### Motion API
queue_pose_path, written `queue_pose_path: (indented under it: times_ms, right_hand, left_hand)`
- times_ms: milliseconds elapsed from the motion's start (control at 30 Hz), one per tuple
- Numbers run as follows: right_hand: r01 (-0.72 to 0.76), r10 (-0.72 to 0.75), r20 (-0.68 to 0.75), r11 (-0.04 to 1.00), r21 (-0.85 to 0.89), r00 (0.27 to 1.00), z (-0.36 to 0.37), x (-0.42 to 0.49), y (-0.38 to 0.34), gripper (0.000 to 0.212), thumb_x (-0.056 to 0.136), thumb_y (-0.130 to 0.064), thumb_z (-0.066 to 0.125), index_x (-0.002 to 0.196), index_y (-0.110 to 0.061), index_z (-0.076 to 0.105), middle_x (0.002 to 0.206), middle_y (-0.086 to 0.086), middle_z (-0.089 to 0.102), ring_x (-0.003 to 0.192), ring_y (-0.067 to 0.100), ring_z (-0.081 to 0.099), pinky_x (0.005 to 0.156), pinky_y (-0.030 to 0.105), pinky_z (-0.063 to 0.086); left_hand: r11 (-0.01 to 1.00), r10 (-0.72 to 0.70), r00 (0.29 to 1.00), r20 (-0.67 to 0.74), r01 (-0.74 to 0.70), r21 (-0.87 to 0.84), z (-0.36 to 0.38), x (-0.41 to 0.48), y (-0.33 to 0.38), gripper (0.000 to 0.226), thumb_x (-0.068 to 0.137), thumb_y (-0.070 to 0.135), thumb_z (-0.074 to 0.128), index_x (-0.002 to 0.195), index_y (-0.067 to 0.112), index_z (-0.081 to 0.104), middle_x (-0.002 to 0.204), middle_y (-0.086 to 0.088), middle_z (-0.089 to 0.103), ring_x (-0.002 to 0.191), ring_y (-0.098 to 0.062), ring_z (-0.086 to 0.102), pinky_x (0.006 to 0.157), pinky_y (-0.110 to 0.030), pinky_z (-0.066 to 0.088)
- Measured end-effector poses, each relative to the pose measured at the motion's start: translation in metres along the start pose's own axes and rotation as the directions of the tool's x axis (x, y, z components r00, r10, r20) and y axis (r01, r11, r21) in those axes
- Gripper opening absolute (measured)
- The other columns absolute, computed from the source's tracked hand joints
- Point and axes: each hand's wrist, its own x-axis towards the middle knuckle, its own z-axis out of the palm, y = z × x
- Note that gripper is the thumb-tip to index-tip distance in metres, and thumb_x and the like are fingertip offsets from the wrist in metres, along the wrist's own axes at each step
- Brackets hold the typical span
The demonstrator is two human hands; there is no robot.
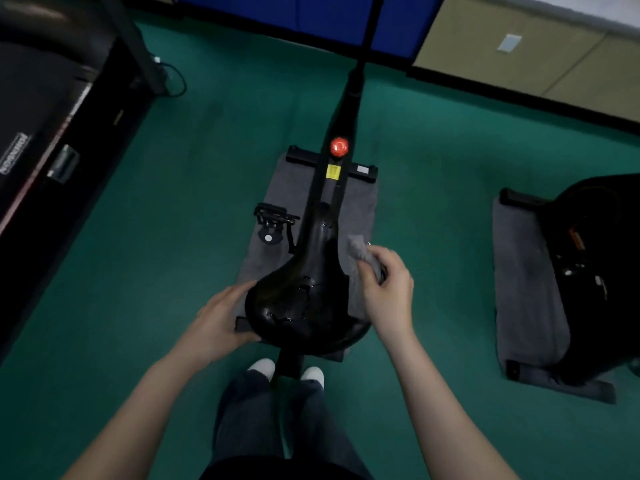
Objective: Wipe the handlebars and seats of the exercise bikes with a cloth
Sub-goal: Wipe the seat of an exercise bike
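Note:
A black exercise bike stands in front of me, its glossy seat [304,292] in the middle of the head view. My left hand [221,317] rests on the seat's left rear edge, fingers wrapped along its side. My right hand [384,289] holds a bunched grey cloth [363,252] just off the seat's right side, close to its narrow front part. The bike's frame [349,109] with a red knob [339,146] runs away from me; the handlebars are out of view.
The bike sits on a grey mat [287,199] on green floor. A pedal [272,216] sticks out left of the seat. A second bike [599,271] on its own mat stands at the right. A treadmill [45,126] fills the left side.

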Motion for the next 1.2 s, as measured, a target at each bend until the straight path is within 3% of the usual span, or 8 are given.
queue_pose_path:
  times_ms: [400, 500, 667, 800, 967, 1033, 1133, 1200]
  right_hand:
    - [0.282, -0.275, 0.063, 0.947, -0.156, 0.959, 0.053, 0.050, 0.007, 0.027, 0.084, 0.008, 0.059, 0.106, -0.002, 0.070, 0.109, 0.009, 0.063, 0.102, 0.030, 0.053, 0.091, 0.003, 0.029]
    - [0.376, -0.358, 0.125, 0.908, -0.187, 0.925, 0.048, 0.028, 0.016, 0.031, 0.081, 0.010, 0.061, 0.106, -0.005, 0.072, 0.109, 0.007, 0.063, 0.104, 0.028, 0.052, 0.100, 0.024, 0.037]
    - [0.503, -0.462, 0.209, 0.830, -0.241, 0.862, 0.047, 0.013, 0.021, 0.035, 0.080, 0.014, 0.061, 0.107, -0.005, 0.072, 0.111, 0.006, 0.065, 0.107, 0.023, 0.049, 0.101, 0.012, 0.030]
    - [0.606, -0.527, 0.311, 0.745, -0.279, 0.791, 0.055, 0.029, 0.011, 0.037, 0.078, 0.018, 0.060, 0.107, -0.002, 0.071, 0.111, 0.012, 0.066, 0.106, 0.031, 0.052, 0.098, 0.025, 0.040]
    - [0.543, -0.478, 0.262, 0.776, -0.322, 0.838, 0.068, 0.056, -0.008, 0.032, 0.081, 0.014, 0.056, 0.106, 0.000, 0.071, 0.106, 0.010, 0.068, 0.104, 0.032, 0.053, 0.099, 0.032, 0.040]
    - [0.617, -0.491, 0.395, 0.719, -0.320, 0.777, 0.069, 0.048, -0.010, 0.034, 0.078, 0.016, 0.056, 0.103, -0.001, 0.071, 0.102, 0.008, 0.069, 0.097, 0.031, 0.052, 0.094, 0.034, 0.041]
    - [0.784, -0.458, 0.683, 0.552, -0.284, 0.569, 0.065, 0.046, -0.015, 0.035, 0.077, 0.015, 0.058, 0.105, -0.003, 0.070, 0.104, 0.005, 0.070, 0.096, 0.031, 0.052, 0.084, 0.042, 0.044]
    - [0.773, -0.411, 0.696, 0.537, -0.336, 0.588, 0.065, 0.064, -0.019, 0.037, 0.080, 0.011, 0.056, 0.109, -0.007, 0.069, 0.109, 0.004, 0.069, 0.101, 0.030, 0.051, 0.085, 0.042, 0.041]
  left_hand:
    - [0.991, 0.004, 0.999, -0.045, -0.010, -0.130, 0.002, -0.003, 0.004, 0.082, 0.067, 0.000, 0.081, 0.136, 0.025, 0.043, 0.123, 0.009, 0.048, 0.115, -0.004, 0.043, 0.087, 0.008, 0.021]
    - [0.970, -0.026, 0.996, -0.086, 0.004, -0.243, 0.004, -0.006, 0.003, 0.070, 0.075, -0.012, 0.068, 0.127, 0.031, 0.046, 0.121, 0.011, 0.052, 0.115, -0.003, 0.045, 0.088, 0.006, 0.025]
    - [0.902, -0.060, 0.984, -0.165, -0.018, -0.432, 0.008, 0.001, 0.010, 0.049, 0.090, -0.005, 0.054, 0.113, 0.038, 0.055, 0.118, 0.018, 0.057, 0.112, 0.010, 0.049, 0.093, -0.003, 0.034]
    - [0.848, -0.050, 0.985, -0.164, -0.044, -0.528, 0.013, 0.017, 0.012, 0.029, 0.094, 0.010, 0.055, 0.109, 0.034, 0.061, 0.119, 0.014, 0.060, 0.110, 0.012, 0.051, 0.091, -0.003, 0.036]
    - [0.820, -0.063, 0.988, -0.141, -0.029, -0.571, 0.016, 0.027, 0.007, 0.026, 0.094, 0.015, 0.055, 0.104, 0.037, 0.065, 0.120, 0.013, 0.061, 0.114, 0.003, 0.053, 0.094, -0.011, 0.038]
    - [0.814, -0.066, 0.989, -0.133, -0.024, -0.580, 0.016, 0.027, 0.004, 0.026, 0.094, 0.014, 0.055, 0.104, 0.035, 0.066, 0.120, 0.011, 0.061, 0.115, 0.000, 0.053, 0.094, -0.016, 0.039]
    - [0.803, -0.065, 0.991, -0.119, -0.019, -0.596, 0.017, 0.027, -0.001, 0.025, 0.094, 0.016, 0.056, 0.105, 0.036, 0.067, 0.120, 0.013, 0.062, 0.115, 0.000, 0.054, 0.097, -0.022, 0.041]
    - [0.795, -0.067, 0.992, -0.107, -0.011, -0.606, 0.019, 0.027, -0.002, 0.026, 0.094, 0.019, 0.056, 0.105, 0.040, 0.066, 0.120, 0.017, 0.061, 0.115, 0.001, 0.053, 0.097, -0.025, 0.041]
